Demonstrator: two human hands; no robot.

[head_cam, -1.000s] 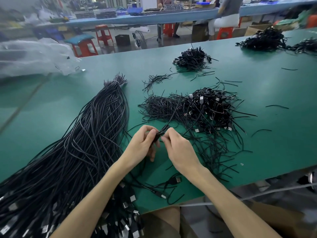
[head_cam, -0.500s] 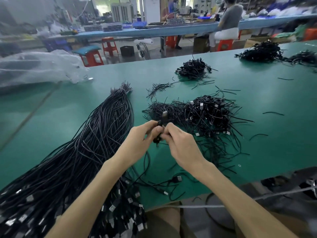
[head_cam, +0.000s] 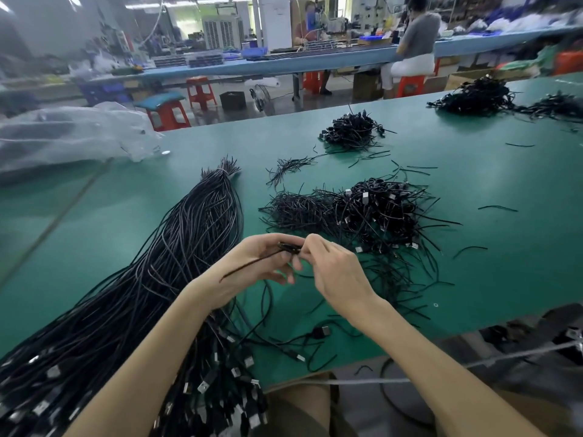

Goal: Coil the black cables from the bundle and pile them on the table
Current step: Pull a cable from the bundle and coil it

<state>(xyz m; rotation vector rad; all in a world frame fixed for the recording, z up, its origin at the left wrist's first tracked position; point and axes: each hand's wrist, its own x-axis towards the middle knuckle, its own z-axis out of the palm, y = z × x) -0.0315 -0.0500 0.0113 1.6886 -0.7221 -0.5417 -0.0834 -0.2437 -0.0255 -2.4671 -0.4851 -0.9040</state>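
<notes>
Here, both hands meet just above the green table [head_cam: 473, 184], close to its near edge. The left hand [head_cam: 249, 263] pinches a small coiled cable [head_cam: 288, 246] between thumb and fingertips, and the right hand [head_cam: 334, 269] pinches the same coil from the opposite side, its fingers curled onto it. The coil's long axis runs roughly crosswise, from one hand to the other. A thin black strand [head_cam: 246, 268] trails from it down and leftward across the left hand (tie or cable end, I cannot tell which).

To the left lies the bundle [head_cam: 176, 247] of long black cables, flat on the table. Its long axis runs diagonally from the near left corner toward the table's middle, bare tips pointing away and metal plugs at the near end.

Just beyond the right hand sits the pile [head_cam: 385, 212] of coiled cables, touching a heap of short thin strands [head_cam: 296, 212] on its left. A smaller pile [head_cam: 351, 130] lies farther back.
</notes>
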